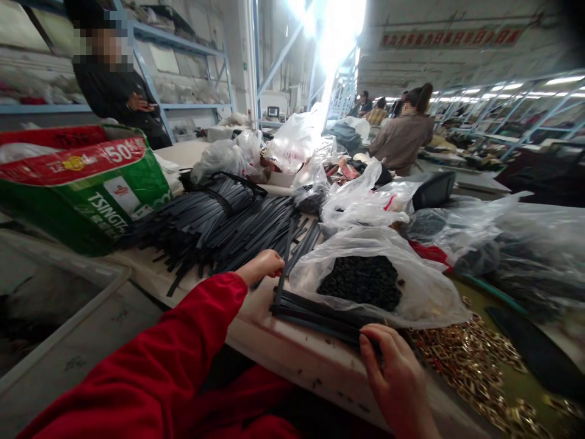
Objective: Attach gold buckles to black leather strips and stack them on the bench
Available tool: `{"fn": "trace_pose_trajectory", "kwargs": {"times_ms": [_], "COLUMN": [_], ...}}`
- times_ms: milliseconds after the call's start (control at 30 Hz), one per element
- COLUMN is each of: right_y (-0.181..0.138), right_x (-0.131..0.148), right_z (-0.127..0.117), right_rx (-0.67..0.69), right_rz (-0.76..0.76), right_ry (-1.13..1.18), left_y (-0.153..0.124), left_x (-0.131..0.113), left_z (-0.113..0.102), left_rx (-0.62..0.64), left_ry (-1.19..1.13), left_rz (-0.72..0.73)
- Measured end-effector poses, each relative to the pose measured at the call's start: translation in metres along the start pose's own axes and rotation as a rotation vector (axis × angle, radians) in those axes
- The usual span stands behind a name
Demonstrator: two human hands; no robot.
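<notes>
My left hand (265, 266) is closed in a pinch on a narrow black strip (285, 271), which slants from the table's middle toward its front edge. At that edge, my right hand (397, 373) has its thumb and fingers closed around the right end of a low stack of black strips (315, 314). A large heap of similar strips (201, 222), partly tied in a bundle, lies beyond my left hand. Just behind the stack, an open clear plastic bag (425, 299) holds many small black pieces (361, 280).
Small gold-coloured metal buckles (470, 353) are spread at the right. A green and red bag (82, 201) stands at the left, above a white plastic crate (82, 323). More plastic bags (292, 143) crowd the back. One person (119, 91) stands at the far left; others work further away.
</notes>
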State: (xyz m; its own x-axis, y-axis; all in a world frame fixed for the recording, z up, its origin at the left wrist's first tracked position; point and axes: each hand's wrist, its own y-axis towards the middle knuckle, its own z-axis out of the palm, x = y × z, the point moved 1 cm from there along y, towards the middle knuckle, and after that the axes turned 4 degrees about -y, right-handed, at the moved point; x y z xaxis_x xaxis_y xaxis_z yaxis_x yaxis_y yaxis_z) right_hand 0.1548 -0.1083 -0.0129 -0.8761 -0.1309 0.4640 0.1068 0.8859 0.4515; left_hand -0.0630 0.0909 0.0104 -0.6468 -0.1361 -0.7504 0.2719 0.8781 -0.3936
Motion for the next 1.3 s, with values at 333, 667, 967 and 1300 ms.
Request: {"fn": "trace_pose_trajectory", "kwargs": {"times_ms": [333, 667, 967, 1300], "right_y": [0.003, 0.034, 0.102, 0.099], "right_x": [0.025, 0.007, -0.099, -0.099], "right_z": [0.013, 0.000, 0.004, -0.001], "right_rx": [0.274, 0.436, 0.477, 0.281], "right_rz": [0.571, 0.452, 0.152, 0.101], "right_ry": [0.843, 0.688, -0.568, -0.286], "left_y": [-0.112, -0.092, -0.066, -0.063], "left_x": [0.012, -0.026, -0.041, -0.034], "left_z": [0.074, 0.078, 0.085, 0.092], "left_rx": [0.202, 0.228, 0.611, 0.652], "left_ry": [-0.882, 0.142, -0.700, -0.824], "left_rz": [-0.072, 0.531, -0.160, -0.255]}}
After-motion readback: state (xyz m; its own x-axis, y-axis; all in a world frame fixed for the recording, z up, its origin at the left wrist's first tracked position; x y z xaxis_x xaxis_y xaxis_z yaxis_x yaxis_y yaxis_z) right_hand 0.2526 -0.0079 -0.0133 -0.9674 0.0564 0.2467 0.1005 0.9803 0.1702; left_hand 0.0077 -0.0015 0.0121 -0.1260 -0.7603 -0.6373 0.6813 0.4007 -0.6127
